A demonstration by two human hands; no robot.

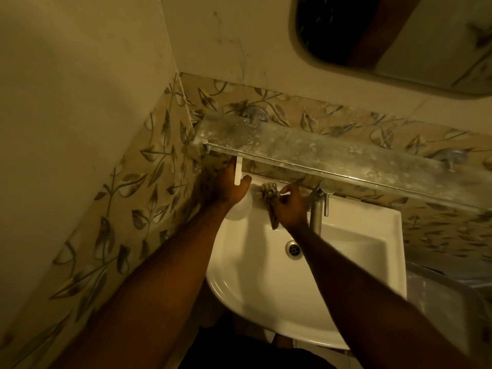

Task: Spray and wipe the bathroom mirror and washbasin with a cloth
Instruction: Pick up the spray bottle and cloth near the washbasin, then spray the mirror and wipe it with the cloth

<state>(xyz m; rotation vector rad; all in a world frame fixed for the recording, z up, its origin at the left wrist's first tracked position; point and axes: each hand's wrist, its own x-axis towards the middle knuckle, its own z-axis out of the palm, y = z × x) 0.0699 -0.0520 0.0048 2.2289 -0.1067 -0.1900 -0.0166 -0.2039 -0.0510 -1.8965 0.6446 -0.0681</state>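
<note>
White spray bottle (238,209) gripped in the left hand (229,186), fingers curled round its neck. Just right of it, the right hand (288,209) pinches a patterned cloth (268,191) against the back rim of the basin (266,288). Tap (316,217) touches the right hand's right side; mirror (372,35) is well above both hands.

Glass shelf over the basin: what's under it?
Left hand gripping a white spray bottle, right hand holding a patterned cloth, a steel tap. Glass shelf covers the bottle's top.
</note>
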